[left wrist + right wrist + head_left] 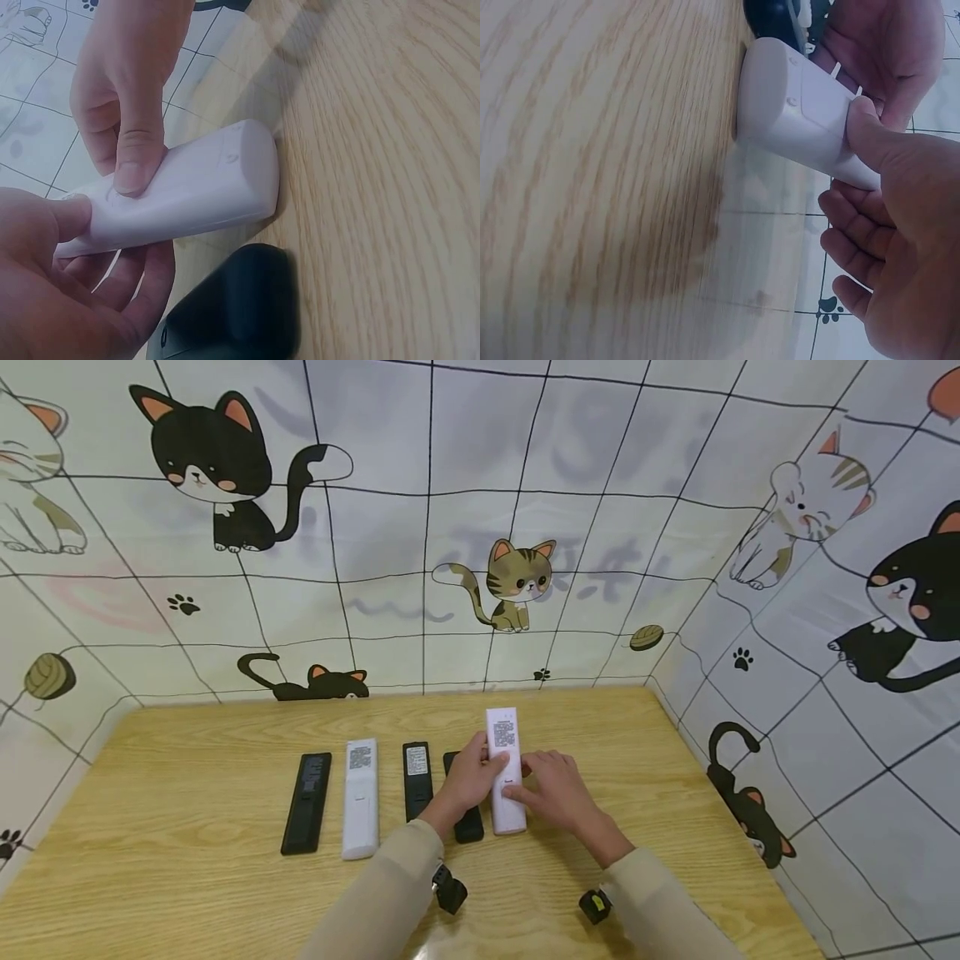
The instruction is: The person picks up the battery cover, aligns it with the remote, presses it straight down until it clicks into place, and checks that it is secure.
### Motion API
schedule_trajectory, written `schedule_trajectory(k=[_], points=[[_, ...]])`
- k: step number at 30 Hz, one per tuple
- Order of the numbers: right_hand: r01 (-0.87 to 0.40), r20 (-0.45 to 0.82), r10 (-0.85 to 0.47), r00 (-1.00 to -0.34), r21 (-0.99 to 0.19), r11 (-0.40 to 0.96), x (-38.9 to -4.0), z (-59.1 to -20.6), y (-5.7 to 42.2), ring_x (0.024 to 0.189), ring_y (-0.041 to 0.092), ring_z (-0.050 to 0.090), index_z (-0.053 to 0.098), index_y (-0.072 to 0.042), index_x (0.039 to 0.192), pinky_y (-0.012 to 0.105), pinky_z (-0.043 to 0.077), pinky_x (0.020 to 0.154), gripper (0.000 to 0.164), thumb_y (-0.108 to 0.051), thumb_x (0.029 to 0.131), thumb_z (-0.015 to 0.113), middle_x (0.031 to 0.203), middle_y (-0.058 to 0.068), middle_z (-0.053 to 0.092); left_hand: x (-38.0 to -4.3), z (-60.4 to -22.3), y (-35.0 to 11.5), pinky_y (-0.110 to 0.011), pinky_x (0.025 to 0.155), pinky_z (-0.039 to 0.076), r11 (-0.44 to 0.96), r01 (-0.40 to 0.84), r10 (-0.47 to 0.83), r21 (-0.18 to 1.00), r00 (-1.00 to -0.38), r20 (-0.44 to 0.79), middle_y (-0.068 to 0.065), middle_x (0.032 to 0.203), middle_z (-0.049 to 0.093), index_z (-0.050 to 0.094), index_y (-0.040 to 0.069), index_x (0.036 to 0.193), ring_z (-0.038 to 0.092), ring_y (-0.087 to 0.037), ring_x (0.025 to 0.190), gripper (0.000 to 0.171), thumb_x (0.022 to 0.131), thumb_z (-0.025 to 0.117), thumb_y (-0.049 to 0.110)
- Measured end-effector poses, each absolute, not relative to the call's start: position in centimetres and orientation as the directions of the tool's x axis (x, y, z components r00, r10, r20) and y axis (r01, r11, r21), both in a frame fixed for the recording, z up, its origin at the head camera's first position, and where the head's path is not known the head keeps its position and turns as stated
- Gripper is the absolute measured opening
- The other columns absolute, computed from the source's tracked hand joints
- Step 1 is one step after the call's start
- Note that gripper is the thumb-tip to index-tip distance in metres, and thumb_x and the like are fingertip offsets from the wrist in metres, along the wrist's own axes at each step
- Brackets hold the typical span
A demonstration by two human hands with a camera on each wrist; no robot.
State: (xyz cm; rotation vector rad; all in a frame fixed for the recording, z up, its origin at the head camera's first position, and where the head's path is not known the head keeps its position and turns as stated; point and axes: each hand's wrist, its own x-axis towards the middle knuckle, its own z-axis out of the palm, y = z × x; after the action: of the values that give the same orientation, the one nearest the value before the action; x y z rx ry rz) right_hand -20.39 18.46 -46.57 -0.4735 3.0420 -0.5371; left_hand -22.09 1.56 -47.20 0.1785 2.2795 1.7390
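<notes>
A white remote control (508, 817) lies back side up, with a printed label near its far end. My left hand (467, 777) grips it from the left, thumb on top and fingers along its side in the left wrist view. From the right, my right hand (561, 792) holds it, its thumb pressing on the back cover in the right wrist view. Two thin pale tabs (835, 70) stick up at the cover's edge there. The near end of the white remote (217, 176) is at the tabletop. A black remote (469, 827) lies just left, partly hidden by my left hand.
Further left on the wooden table (187, 877) lie a second black remote (417, 777), another white remote (361, 810) and a third black remote (306, 806), spaced apart. A cat-print cloth (390, 527) rises behind the table and along its sides.
</notes>
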Motion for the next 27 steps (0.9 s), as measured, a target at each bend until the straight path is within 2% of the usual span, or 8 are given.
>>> schedule_trajectory(k=[6, 17, 27], points=[[-0.286, 0.024, -0.296, -0.955, -0.347, 0.893, -20.50, -46.63, 18.43, 0.092, 0.019, 0.057, 0.065, -0.019, 0.095, 0.048, 0.039, 0.094, 0.029, -0.043, 0.084, 0.074, 0.092, -0.001, 0.067, -22.00, -47.34, 1.67, -0.035, 0.079, 0.052, 0.281, -0.050, 0.253, 0.958, -0.959, -0.125, -0.014, 0.121, 0.065, 0.043, 0.011, 0.139, 0.065, -0.020, 0.097, 0.042, 0.101, 0.053, 0.026], [-0.303, 0.022, -0.314, -0.949, -0.336, 0.892, -20.50, -46.69, 18.42, 0.092, 0.018, 0.055, 0.064, -0.017, 0.100, 0.049, 0.039, 0.094, 0.031, -0.041, 0.084, 0.073, 0.090, -0.004, 0.063, -22.07, -47.25, 1.65, -0.035, 0.078, 0.052, 0.272, -0.045, 0.255, 0.961, -0.960, -0.117, -0.014, 0.122, 0.065, 0.042, 0.011, 0.140, 0.066, -0.020, 0.096, 0.043, 0.102, 0.053, 0.026], [-0.318, 0.007, -0.333, -0.943, -0.311, 0.896, -20.52, -46.83, 18.22, 0.101, 0.024, 0.055, 0.062, -0.015, 0.107, 0.049, 0.037, 0.096, 0.035, -0.042, 0.087, 0.070, 0.095, -0.002, 0.063, -22.11, -47.14, 1.51, -0.035, 0.079, 0.052, 0.292, -0.069, 0.246, 0.954, -0.958, -0.145, -0.013, 0.121, 0.066, 0.042, 0.011, 0.141, 0.066, -0.020, 0.097, 0.044, 0.102, 0.052, 0.027]])
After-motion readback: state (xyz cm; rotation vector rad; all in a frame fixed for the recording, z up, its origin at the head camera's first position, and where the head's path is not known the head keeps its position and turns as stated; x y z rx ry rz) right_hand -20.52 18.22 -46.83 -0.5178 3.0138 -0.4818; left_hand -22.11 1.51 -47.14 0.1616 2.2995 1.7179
